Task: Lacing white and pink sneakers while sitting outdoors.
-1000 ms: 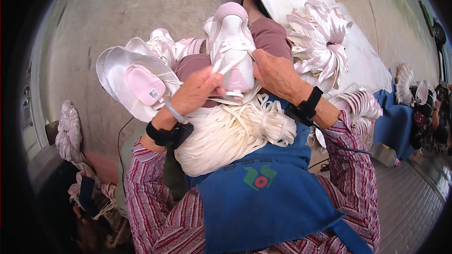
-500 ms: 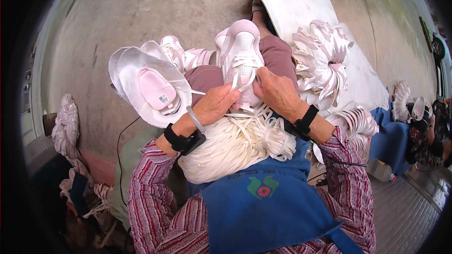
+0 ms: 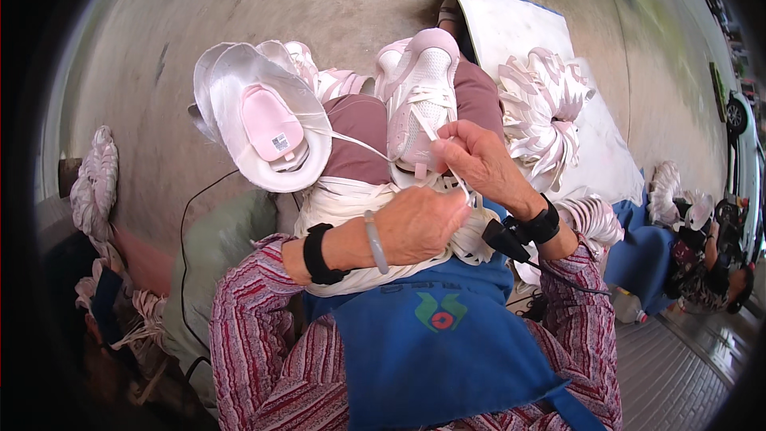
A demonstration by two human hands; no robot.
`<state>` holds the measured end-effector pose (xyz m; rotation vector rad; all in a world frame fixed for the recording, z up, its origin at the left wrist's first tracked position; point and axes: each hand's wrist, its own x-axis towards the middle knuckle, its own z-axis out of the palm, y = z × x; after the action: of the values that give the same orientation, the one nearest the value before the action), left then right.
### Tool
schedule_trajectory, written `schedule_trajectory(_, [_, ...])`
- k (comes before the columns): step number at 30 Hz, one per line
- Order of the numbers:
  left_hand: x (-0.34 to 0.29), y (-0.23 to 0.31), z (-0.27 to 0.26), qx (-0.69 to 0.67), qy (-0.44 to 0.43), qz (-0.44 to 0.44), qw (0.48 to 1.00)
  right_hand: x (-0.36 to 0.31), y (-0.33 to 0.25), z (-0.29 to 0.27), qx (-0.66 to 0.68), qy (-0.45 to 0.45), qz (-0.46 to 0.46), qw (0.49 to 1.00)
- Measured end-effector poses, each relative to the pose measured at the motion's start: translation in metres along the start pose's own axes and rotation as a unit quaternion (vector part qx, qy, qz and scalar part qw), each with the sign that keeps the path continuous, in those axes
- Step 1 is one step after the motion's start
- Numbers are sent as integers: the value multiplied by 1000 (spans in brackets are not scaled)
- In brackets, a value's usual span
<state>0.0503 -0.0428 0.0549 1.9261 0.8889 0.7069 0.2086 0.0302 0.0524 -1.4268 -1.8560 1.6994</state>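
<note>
A pink and white shoe upper [image 3: 428, 104] rests on my lap, its toe pointing away from me, with white lace threaded through its upper part. My right hand [image 3: 483, 164] pinches a white shoelace [image 3: 425, 121] beside the shoe's collar. Nearer my body, my left hand [image 3: 419, 225] is closed on the same lace, which runs down between the two hands; its fingertips are partly hidden. Under my hands lies a thick bundle of white shoelaces [image 3: 335, 206]. Another lace strand stretches left from the collar across my thigh.
Stacked white uppers with a pink insole [image 3: 271, 124] sit on my left. A fanned ring of uppers [image 3: 550, 116] lies on a white sheet [image 3: 594, 128] at right, with another stack [image 3: 590, 219] nearer. A clear bottle [image 3: 629, 306] and another person [image 3: 706, 271] are further right.
My left hand has come down and right, away from the shoe, drawing the lace toward my body. My right hand stays by the collar, slightly lower. The view has shifted a little.
</note>
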Motion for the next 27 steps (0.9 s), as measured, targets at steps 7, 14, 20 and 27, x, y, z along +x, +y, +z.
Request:
schedule_trajectory(7, [-5,-8,14,-93,-44,-63,993,-3,2,4,387,-51,164,906])
schedule_trajectory(14, [-13,-11,-2,-149,-84,-94,981,-4,10,16,418,-26,145,897])
schedule_trajectory(20, [-23,-57,-21,-434,47,-282,854,-17,-3,5,354,-88,156,918])
schedule_trajectory(27, [4,-60,-34,-495,129,-334,791,-5,3,43,160,-102,-17,982])
